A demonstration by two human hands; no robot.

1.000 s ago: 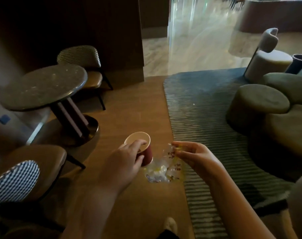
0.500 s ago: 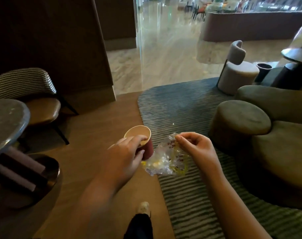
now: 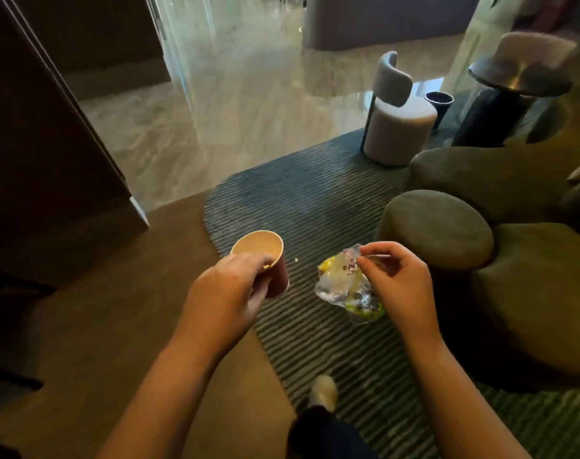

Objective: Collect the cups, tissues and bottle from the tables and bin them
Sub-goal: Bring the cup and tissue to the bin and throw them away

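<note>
— Red paper cup [image 3: 258,248], tan inside: where?
— Upright, gripped in the left hand [image 3: 229,293], over the striped grey rug's [image 3: 298,200] edge.
— Right hand [image 3: 398,279]?
— Pinches 1 crumpled clear plastic packet [image 3: 344,286], yellow patches; its red print is unreadable.

Upright red paper cup [image 3: 259,249], tan inside, beside crumpled clear plastic packet [image 3: 343,286]

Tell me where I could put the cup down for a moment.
The round stool beside the right hand has a bare top. The striped rug between cup and grey chair is bare. Crowded at far right: sofa, side table and bin stand close together.
</note>
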